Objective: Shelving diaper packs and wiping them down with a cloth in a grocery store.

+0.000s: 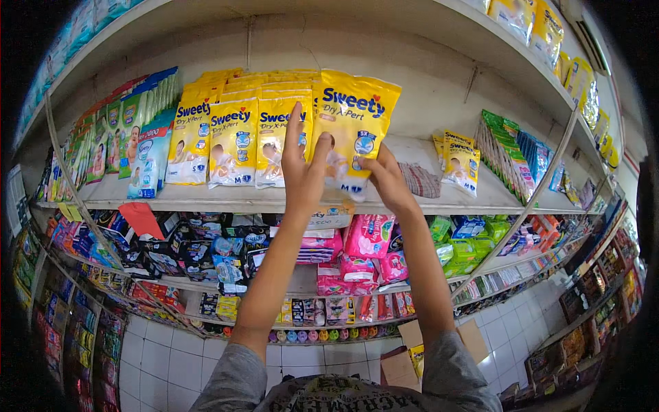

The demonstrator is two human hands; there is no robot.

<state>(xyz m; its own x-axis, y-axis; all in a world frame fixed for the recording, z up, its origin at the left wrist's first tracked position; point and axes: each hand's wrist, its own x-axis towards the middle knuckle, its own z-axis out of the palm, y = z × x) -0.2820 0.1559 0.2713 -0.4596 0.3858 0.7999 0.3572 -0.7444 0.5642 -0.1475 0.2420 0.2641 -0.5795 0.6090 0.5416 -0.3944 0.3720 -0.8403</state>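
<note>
My right hand (386,175) grips a yellow and white Sweety diaper pack (355,129) by its lower right side, holding it upright and slightly tilted above the shelf edge. My left hand (304,159) is raised at the pack's left edge, index finger pointing up in front of the standing row; its thumb lies by the pack, and whether it grips the pack I cannot tell. Rows of like Sweety packs (234,141) stand to the left on the shelf (242,199). A folded checked cloth (419,179) lies right of my right hand, with a few smaller-looking Sweety packs (461,165) beyond it.
Green and blue diaper packs (131,129) stand at the left, more green packs (507,154) at the right. Slanting metal supports (535,185) cross the shelf front. Pink pad packs (368,237) fill the shelf below. A red paper (141,220) hangs from the edge. Cardboard (401,368) is on the tiled floor.
</note>
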